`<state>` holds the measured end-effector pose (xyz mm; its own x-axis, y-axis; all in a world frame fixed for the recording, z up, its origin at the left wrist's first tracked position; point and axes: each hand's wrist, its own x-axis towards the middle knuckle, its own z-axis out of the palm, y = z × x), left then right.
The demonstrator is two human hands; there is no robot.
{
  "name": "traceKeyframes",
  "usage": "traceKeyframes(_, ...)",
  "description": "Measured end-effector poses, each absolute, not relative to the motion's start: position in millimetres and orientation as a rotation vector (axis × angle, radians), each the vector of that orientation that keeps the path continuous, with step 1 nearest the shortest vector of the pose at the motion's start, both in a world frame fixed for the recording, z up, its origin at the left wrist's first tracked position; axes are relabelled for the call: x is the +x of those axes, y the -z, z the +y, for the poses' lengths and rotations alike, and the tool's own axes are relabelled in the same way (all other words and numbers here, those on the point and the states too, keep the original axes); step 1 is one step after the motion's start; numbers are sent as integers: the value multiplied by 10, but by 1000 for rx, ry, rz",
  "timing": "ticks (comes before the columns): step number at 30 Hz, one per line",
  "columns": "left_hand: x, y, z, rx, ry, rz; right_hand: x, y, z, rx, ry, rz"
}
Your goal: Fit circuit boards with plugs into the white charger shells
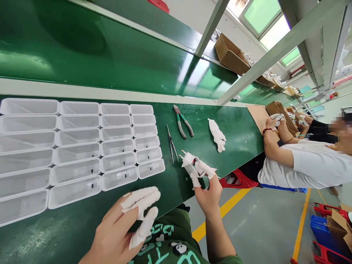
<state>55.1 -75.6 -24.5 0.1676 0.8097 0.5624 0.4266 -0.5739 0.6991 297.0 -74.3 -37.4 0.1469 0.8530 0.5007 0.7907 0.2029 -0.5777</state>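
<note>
My right hand, its fingertips wrapped in white covers, grips a white plug-like housing over the near edge of the bench. Two prongs stick out of its upper left end, and its side shows metal and a bit of red inside. Lower left, my left hand hangs in front of the plastic bins with its white-covered fingers stretched out and the thumb apart; nothing shows in it. Just beyond the housing lie metal tweezers and green-and-grey handled pliers. A white glove rests farther right.
Rows of translucent bins cover the bench's left side, some with small dark pieces inside. A co-worker in a white sleeve sits to the right by cardboard boxes. A red stool stands below the bench edge; a shelf post rises behind.
</note>
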Motion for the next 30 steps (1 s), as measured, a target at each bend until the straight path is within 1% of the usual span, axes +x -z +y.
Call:
traceKeyframes(2,570,255,-775,2129,-1350,1109,2875,313,-790,-1526,-375,-1358)
traceKeyframes(5,604,290,-808,2189,-1320,1024,2689,128,-868,-1323,-933,-955)
traceKeyframes(8,614,341,-819,2207,-1376,884,2515,-54,-898,-1183,-1434,-716)
traceKeyframes(10,607,372,-815,2190,-1394,808,2426,-118,-890,-1139,-1658,-602)
traceKeyframes(12,596,393,-811,2164,-1383,812,2359,-135,-875,-1092,-1793,-516)
traceKeyframes(15,588,391,-805,2156,-1373,858,2289,-130,-859,-1021,-1858,-434)
traceKeyframes(19,588,339,-793,2176,-1385,898,2248,-136,-865,-1016,-1851,-366)
traceKeyframes(23,585,315,-796,2165,-1377,913,2249,-108,-874,-1052,-1825,-458)
traceKeyframes(25,584,330,-806,2151,-1357,904,2254,-89,-864,-1077,-1754,-564)
traceKeyframes(30,588,373,-818,2133,-1376,883,2252,-84,-833,-1267,-1449,-802)
